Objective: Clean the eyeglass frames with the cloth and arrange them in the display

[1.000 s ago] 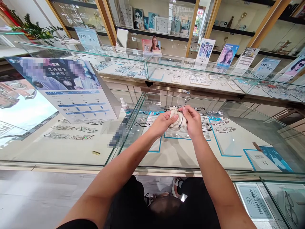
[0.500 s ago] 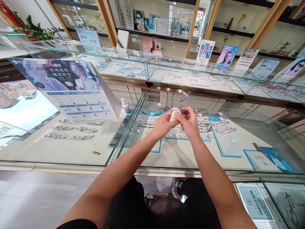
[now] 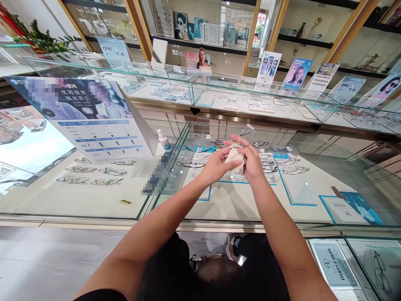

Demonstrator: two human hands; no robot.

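Note:
Above the glass display counter, my left hand and my right hand meet around a small cream cleaning cloth. The left hand pinches the cloth. My right hand grips a thin-framed pair of glasses, whose frame sticks up past its fingers; the lenses are mostly hidden by the cloth and fingers. Beneath the glass lie rows of spectacle frames.
A small white spray bottle stands on the counter left of my hands, beside a large tilted poster stand. A second glass counter with cards and frames runs behind. Wooden shelving lines the back wall.
The glasses have turned in my right hand, the frame now pointing up to the right. The cloth has bunched tighter between both hands, which shifted slightly.

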